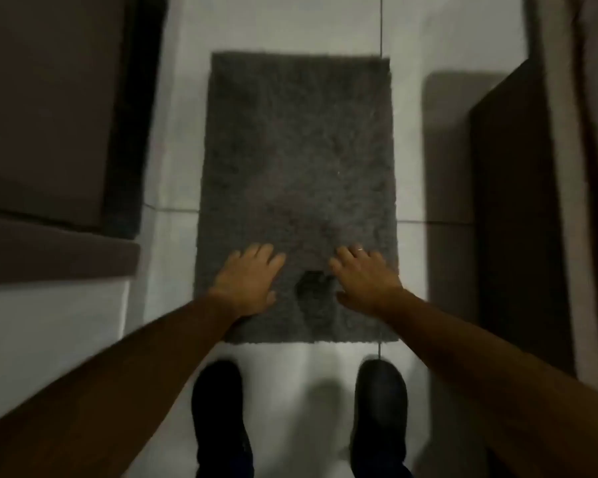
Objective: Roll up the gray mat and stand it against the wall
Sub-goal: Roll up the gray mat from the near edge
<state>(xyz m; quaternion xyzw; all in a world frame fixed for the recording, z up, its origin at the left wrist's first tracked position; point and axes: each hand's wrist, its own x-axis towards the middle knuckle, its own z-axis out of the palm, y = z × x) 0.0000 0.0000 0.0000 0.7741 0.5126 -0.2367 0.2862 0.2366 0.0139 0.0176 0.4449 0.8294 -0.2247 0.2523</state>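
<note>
Two hands on the gray mat (297, 160) right now, so here's where we're at. Our left hand (247, 281) and right hand (363, 279) are both spread open, palms down, pressing flat on the shaggy pile near the end closest to us. Nothing is pinched or gripped yet. The mat lies fully flat on the white tile floor (176, 115), not rolled at all, with our black shoes (218, 408) just short of its near edge.

Tips for this step, as we see it: we'd slide both hands back to the near edge, curl fingers under it, and fold over a tight first turn. That first turn decides everything, since a loose core probably makes a floppy roll that won't stand up later. Keeping the hands evenly spaced toward the two sides should stop the roll from coning off to one side. There's a little dark dent in the pile between our hands, so smoothing that first might help.

Orientation: the mat's long axis runs straight away from us, with the short edges near and far. It sits between what looks like a brown couch (49, 98) on the left and a dark cabinet (518, 201) on the right. Rolling from the near short edge forward gives a short, fat roll.
</note>
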